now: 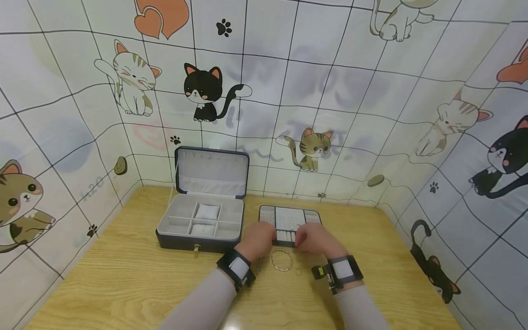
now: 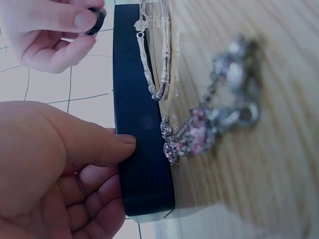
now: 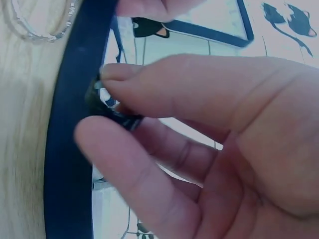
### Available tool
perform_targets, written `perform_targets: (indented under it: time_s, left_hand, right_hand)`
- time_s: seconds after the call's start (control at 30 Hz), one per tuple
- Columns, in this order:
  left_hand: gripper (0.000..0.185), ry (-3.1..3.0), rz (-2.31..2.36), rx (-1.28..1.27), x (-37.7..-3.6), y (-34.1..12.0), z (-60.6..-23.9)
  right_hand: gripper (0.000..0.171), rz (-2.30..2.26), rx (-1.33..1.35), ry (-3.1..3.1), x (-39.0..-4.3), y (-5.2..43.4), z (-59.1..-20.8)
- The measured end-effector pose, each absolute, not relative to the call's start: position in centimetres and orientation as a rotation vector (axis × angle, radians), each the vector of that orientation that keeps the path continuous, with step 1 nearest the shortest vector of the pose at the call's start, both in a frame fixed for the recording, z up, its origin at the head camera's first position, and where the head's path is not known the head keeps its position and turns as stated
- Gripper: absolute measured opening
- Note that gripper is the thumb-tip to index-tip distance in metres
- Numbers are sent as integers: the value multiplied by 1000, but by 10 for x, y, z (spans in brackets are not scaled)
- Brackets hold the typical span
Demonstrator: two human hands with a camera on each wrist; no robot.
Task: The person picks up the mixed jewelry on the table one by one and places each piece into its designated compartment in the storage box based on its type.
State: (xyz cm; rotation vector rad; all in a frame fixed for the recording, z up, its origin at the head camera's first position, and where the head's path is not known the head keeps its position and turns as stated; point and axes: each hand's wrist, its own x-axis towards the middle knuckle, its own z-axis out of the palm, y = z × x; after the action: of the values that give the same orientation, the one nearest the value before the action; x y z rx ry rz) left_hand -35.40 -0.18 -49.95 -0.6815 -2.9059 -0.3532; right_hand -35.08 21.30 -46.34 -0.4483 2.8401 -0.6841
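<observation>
My left hand [image 1: 257, 238] holds the left end of a dark jewelry tray [image 1: 288, 211], its thumb pressing the front side [image 2: 144, 169] in the left wrist view. Over the tray's front right part, my right hand [image 1: 316, 239] pinches a black ring [image 2: 101, 22] between thumb and fingers. The right wrist view shows that ring close to the tray's front wall [image 3: 70, 149]. In front of the tray lies a thin bangle [image 1: 282, 270]. Beside it, near the left wrist, is a chain bracelet with pink stones [image 2: 198, 130]. A small thin ring [image 1: 299, 275] lies right of the bangle.
An open dark jewelry box [image 1: 177, 241] stands left of the tray, its lid [image 1: 212, 172] raised at the back. Its pale compartments hold two small cushions [image 1: 207, 212]. Cat-printed sheeting [image 1: 264, 91] encloses the wooden table [image 1: 103, 275] at the back and sides.
</observation>
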Motion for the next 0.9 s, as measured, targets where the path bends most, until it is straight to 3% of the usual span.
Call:
perform_targets:
  time_s: [0.37, 0.9]
  left_hand:
    - [40, -2902, -347, -693, -353, -2, -497]
    - [32, -2930, -351, -669, -357, 0, -503]
  right_hand:
    - [9, -831, -236, 2953, -360, 237, -458]
    - [26, -882, -196, 2926, -364, 235, -464]
